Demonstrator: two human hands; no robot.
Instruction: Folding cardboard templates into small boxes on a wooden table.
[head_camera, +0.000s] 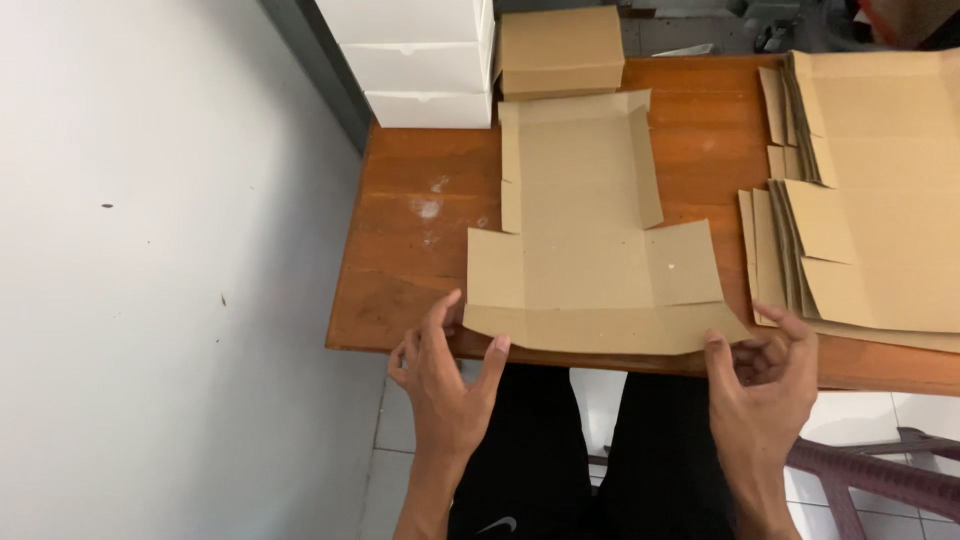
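A flat brown cardboard box blank (585, 230) lies on the wooden table (420, 250), its side flaps partly raised. My left hand (445, 375) is at the near left corner of the blank, thumb and fingers spread and touching the front flap's edge. At the near right corner, my right hand (765, 375) has its fingers curled beside the front flap, which is lifted slightly off the table. Neither hand visibly grips the cardboard.
A stack of several flat cardboard blanks (870, 190) lies on the table's right side. A folded brown box (560, 50) and stacked white boxes (420, 60) stand at the back. A grey wall (150, 250) runs along the left. My legs are under the table edge.
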